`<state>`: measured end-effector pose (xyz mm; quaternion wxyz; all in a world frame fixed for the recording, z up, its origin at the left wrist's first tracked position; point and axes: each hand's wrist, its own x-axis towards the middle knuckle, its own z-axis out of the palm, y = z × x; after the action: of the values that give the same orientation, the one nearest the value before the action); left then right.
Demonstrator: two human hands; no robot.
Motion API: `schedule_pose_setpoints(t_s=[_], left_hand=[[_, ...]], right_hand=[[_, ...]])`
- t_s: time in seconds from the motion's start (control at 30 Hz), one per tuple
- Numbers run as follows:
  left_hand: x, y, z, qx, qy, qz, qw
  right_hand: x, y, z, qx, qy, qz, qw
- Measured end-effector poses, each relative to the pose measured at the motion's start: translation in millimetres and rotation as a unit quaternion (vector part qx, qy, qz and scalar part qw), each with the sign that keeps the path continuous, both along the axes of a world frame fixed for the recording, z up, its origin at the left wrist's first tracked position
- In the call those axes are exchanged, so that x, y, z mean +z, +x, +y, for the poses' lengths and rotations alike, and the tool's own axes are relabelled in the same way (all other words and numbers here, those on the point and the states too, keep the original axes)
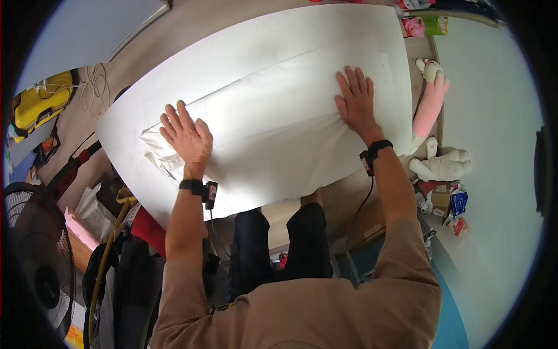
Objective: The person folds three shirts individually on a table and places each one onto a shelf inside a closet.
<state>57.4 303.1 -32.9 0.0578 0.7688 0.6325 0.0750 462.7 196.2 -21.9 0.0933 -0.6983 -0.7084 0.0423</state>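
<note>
A long piece of white cloth (267,125) lies spread across a white table (354,26), with a fold line running along its length. It may be a garment, but its kind cannot be told. Near its left end, my left hand (189,139) rests palm down with the fingers spread; layered, wrinkled edges show beside it. Toward the right end, my right hand (356,104) also presses flat on the cloth, fingers stretched out and pointing away from me. Neither hand grips anything. Each wrist wears a black strap with a small device and a cable.
Left of the table stand a black fan (43,279) and a yellow case (43,104) near a loose white cable (96,87). A pink-and-white plush toy (429,104) and a white plush toy (444,164) lie beyond the right edge. My legs are under the near edge.
</note>
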Motion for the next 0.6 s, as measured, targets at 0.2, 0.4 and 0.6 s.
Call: schedule_pose_setpoints(t_s=[0.2,0.4,0.6], left_hand=[[-4,-2,26,0.003,0.017,0.012,1.0],[13,-25,-14,-0.045,0.065,-0.076,0.994],[69,-22,-190,-0.231,-0.175,-0.025,0.957]], right_hand=[[-2,11,55,0.05,0.059,-0.006,0.997],[21,16,38,0.078,0.082,0.106,0.988],[55,29,-95,0.11,-0.051,0.15,0.981]])
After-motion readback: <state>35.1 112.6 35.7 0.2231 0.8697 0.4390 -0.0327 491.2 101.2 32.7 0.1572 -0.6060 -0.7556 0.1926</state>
